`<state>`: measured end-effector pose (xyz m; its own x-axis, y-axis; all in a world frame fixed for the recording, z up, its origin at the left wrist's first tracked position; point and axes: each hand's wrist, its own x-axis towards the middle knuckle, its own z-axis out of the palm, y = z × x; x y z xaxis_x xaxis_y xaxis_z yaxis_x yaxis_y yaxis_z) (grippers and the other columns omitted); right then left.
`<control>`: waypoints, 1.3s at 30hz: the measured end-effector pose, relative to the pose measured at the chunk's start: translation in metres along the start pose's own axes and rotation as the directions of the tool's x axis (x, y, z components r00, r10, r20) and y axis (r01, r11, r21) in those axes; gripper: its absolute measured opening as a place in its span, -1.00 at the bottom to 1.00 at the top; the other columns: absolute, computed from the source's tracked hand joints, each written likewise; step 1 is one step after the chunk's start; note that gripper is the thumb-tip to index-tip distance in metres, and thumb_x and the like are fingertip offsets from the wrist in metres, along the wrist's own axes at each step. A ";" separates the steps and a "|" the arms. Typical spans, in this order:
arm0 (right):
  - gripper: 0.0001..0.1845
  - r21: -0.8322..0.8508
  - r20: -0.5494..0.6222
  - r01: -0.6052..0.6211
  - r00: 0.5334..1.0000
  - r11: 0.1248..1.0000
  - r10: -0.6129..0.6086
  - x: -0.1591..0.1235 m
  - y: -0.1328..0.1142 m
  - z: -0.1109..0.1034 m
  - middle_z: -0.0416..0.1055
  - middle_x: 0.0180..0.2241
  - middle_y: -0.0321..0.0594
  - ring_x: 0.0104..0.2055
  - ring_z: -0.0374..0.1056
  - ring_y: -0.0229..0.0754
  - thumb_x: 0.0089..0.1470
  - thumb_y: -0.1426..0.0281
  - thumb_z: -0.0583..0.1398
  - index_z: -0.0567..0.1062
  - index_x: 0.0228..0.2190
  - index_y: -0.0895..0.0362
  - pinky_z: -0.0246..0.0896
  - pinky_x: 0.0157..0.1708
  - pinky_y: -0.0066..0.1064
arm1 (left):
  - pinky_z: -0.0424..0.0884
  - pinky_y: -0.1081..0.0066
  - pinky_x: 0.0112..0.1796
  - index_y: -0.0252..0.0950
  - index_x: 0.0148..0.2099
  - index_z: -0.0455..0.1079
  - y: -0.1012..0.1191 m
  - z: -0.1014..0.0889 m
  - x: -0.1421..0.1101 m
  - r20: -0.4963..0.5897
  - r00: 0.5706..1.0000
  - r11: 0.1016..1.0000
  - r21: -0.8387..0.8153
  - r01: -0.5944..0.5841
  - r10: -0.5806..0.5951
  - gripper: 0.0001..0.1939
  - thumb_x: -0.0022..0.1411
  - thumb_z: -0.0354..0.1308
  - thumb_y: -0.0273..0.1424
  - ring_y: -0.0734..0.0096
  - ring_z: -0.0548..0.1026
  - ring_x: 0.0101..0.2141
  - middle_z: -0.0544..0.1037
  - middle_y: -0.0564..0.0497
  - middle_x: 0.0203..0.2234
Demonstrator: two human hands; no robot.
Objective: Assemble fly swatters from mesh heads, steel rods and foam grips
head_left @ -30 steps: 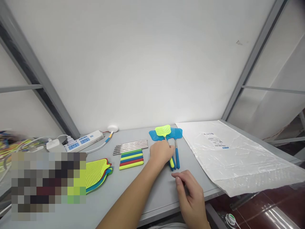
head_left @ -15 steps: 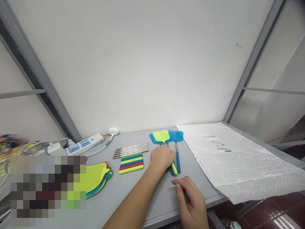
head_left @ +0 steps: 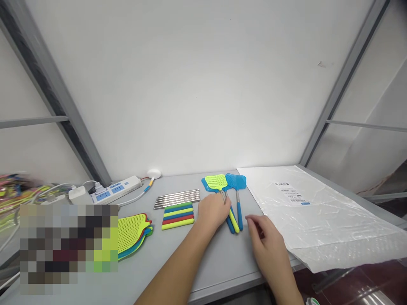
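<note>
My left hand (head_left: 213, 213) is closed around the thin metal shaft of a yellow-green fly swatter (head_left: 216, 181) that lies on the table. Blue fly swatters flank it: one blue head (head_left: 206, 185) shows partly beneath the yellow-green one, and another blue swatter (head_left: 239, 216) lies on the right. Just right of the blue handles is my right hand (head_left: 270, 243), loosely curled and empty, with thumb and forefinger apart. Left of my left hand sits a row of coloured handles (head_left: 178, 216), with several metal rods (head_left: 178, 198) behind them.
At left, a stack of swatter heads (head_left: 132, 233) lies partly behind a blurred patch. Behind it are a power strip (head_left: 117, 190) with plugs and cables and a white round device (head_left: 154, 173). A white bubble mailer (head_left: 318, 212) overhangs the table's right front edge; a wall rises behind.
My right hand has moved right and slightly up, away from the handle ends. My left hand remains at the swatter shafts, shifted very little. The camera view has turned slightly.
</note>
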<state>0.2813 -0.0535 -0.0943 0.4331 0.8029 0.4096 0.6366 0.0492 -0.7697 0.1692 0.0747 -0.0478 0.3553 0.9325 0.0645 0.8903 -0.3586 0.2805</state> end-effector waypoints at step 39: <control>-0.62 -0.377 0.203 -0.024 0.973 0.926 0.108 0.036 0.007 0.017 0.46 -0.35 -0.18 -0.30 0.38 -0.08 0.22 0.22 0.00 0.44 -0.07 0.14 0.08 -0.38 -0.35 | 0.35 0.31 -0.33 -0.22 -0.16 0.36 -0.014 0.021 0.008 -0.015 0.997 0.990 -0.116 -0.080 0.079 -0.73 0.32 -0.06 -0.18 0.10 0.56 -0.23 0.59 -0.13 -0.25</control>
<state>0.2904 -0.0140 -0.0935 0.3608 0.9072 0.2161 0.8194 -0.1977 -0.5381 0.1654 0.0861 -0.0711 0.4200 0.9019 0.1011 0.8198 -0.4248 0.3841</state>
